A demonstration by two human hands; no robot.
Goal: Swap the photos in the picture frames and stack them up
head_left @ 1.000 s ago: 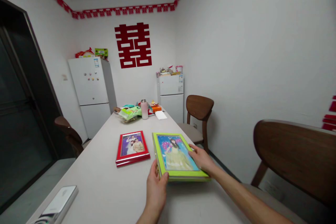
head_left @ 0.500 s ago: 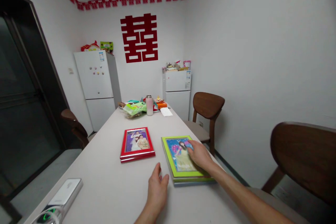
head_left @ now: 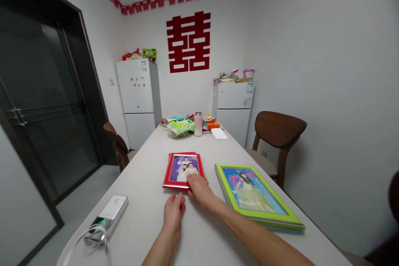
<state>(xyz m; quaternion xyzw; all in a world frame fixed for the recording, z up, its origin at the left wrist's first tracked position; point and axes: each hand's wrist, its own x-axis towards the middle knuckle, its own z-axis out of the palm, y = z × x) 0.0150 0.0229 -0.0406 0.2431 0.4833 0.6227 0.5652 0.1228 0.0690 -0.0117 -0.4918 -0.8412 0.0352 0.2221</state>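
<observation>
My right hand [head_left: 201,191] grips the near right corner of a red photo frame [head_left: 168,174], thumb on top over the picture of people in wedding clothes. Another red frame [head_left: 206,179] shows partly beneath it, slightly out of line. My left hand [head_left: 173,212] is just below the near edge of the red frame, loosely open and holding nothing; whether its fingertips touch the frame is unclear. To the right lies a lime-green photo frame [head_left: 230,193] with a picture of a person in a pale yellow dress, stacked on a bluish-grey one, partly behind my right forearm.
A power bank [head_left: 107,218] with a white cable lies at the table's left edge. Farther back stand a pink bottle [head_left: 198,124], a green bag [head_left: 181,127] and white paper [head_left: 219,134]. Wooden chairs [head_left: 279,131] flank the white table [head_left: 140,232].
My right hand has left the green frame and moved left onto the red one. The upper red frame has shifted against the one under it. The camera view has turned left.
</observation>
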